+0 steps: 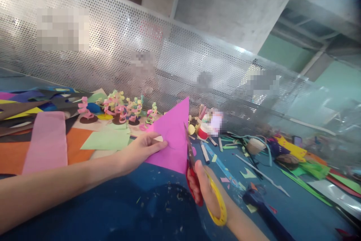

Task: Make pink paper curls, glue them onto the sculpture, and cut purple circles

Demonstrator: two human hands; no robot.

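A bright magenta sheet of paper (pixel 176 135) is held up in front of me, with a faint curved line on its face. My left hand (pixel 145 146) pinches its left side between thumb and fingers. Scissors (pixel 191 150) with one red and one yellow handle loop are in my right hand (pixel 201 179), fingers through the loops. Their blades point upward along the sheet's right edge; whether they touch the paper I cannot tell.
Coloured sheets, among them a pink strip (pixel 46 139) and light green paper (pixel 105 141), lie at left. Small curled-paper figures (pixel 121 111) stand behind. Scraps, a dark blue tool (pixel 262 207) and a paper cup (pixel 256 145) are at right. A perforated metal panel (pixel 113 41) borders the table.
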